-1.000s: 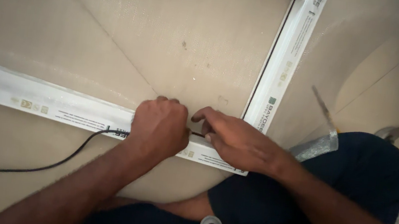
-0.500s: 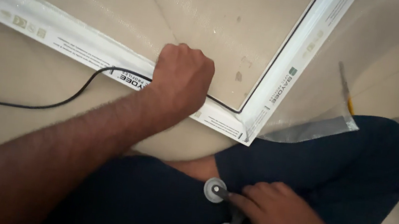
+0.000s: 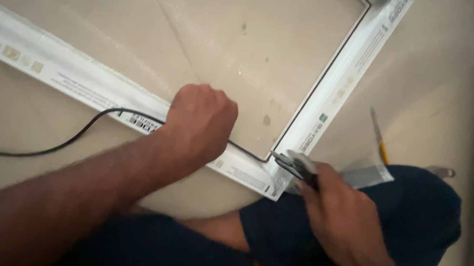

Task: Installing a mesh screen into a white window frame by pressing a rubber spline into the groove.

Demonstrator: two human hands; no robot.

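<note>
The fingers of the left hand (image 3: 201, 124) are curled into a closed fist, pressed down on the lower rail of a white window frame (image 3: 65, 75). A thin black cord (image 3: 63, 142) is pinned under that fist; whether it is gripped between the fingers or only pressed beneath them cannot be told. From the fist the cord runs out toward 9 o'clock across the beige floor (image 3: 6, 118), and on the other side it follows the frame's inner edge toward the corner at 3 o'clock.

The fingers of the right hand (image 3: 342, 213) are closed around a small roller tool (image 3: 296, 164) with a dark handle, its metal head pointing toward 10 o'clock and set at the inner corner of the frame, where the cord bends. The tool is blurred, so its exact shape is uncertain.

From that corner the frame's second rail (image 3: 344, 80) climbs toward 1 o'clock. Beyond it, at 2 o'clock from the right hand, a yellow-handled tool (image 3: 380, 137) lies on clear plastic sheeting (image 3: 454, 51), and a grey strip (image 3: 370, 175) is seen just beside the person's knee. Dark blue trousers (image 3: 404, 229) fill the lower part of the view.
</note>
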